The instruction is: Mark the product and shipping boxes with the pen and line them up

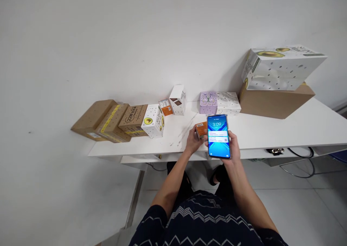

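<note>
My right hand (233, 148) is wrapped round a smartphone (218, 145), whose lit blue screen reads 3:09 with notifications below. Just to its left, my left hand (193, 142) grips a small orange box (200, 129) with a barcode on its top. The phone covers part of that box's right side. Behind the phone, a lilac box (208, 103) and a white speckled box (228, 103) stand side by side against the wall.
Left on the white table (130, 149) runs a row: brown cartons (94, 117), a white avocado-print box (154, 121), another orange box (166, 107) and a white box with cut-outs (177, 99). At right, a large avocado-print box (282, 72) rests on a brown carton (271, 103). Cables (309, 166) hang below.
</note>
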`<state>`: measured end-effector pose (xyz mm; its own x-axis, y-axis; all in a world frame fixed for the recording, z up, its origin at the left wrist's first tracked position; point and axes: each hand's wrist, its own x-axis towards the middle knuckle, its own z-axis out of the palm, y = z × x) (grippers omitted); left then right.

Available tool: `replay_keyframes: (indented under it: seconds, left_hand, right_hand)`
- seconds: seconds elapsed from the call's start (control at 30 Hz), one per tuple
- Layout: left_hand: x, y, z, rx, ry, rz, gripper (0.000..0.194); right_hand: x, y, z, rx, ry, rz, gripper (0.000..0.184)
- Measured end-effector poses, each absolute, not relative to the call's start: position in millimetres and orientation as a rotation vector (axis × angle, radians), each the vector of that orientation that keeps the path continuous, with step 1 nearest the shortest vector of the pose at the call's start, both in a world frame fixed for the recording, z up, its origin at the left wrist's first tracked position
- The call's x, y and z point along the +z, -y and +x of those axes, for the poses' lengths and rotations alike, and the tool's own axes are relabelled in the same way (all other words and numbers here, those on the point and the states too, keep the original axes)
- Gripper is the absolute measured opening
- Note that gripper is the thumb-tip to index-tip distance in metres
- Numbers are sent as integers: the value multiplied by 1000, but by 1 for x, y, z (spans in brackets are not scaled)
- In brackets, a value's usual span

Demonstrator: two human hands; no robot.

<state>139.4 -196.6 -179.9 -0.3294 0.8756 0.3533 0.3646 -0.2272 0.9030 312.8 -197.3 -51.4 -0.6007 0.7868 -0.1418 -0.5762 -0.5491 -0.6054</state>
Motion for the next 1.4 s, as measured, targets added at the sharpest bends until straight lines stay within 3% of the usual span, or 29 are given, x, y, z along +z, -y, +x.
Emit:
replay_keyframes:
  seconds: [0.1, 0.3, 0.4, 0.53, 0.7, 0.9, 0.97, 1.17, 1.4]
  left_hand:
    - [-182, 196, 139, 1559, -1579, 1507, 84]
    - [-184, 197, 139, 1559, -1597, 1491, 88]
    - [-183, 197, 140, 1596, -1574, 1480, 89]
    - [-183, 198, 141, 1645, -1522, 1418, 88]
    - [-182, 197, 140, 1740, -1373, 1190, 88]
    - [-168, 202, 136, 1778, -1071, 950, 76]
    - [-165, 203, 136, 1790, -1061, 928, 72]
    - [-174, 200, 133, 1843, -1102, 869, 76]
    - [-172, 201, 135, 1871, -1191, 902, 62]
  right_hand:
    - [-64, 177, 341, 1717, 889, -876, 50]
    - [-120, 127, 393, 426, 1719, -1693, 58]
    - [-145, 114, 404, 147, 1928, -1829, 57]
    - [-165, 105, 408, 26, 2068, -1861, 54]
    - [-152, 109, 394, 232, 2042, -1658, 60]
    - [-122, 142, 334, 1444, 1880, -1104, 76]
    - [-122, 151, 316, 1642, 1770, -975, 79]
    - [-119, 141, 289, 1755, 1214, -924, 59]
    - [-69, 40, 257, 1709, 906, -785, 27]
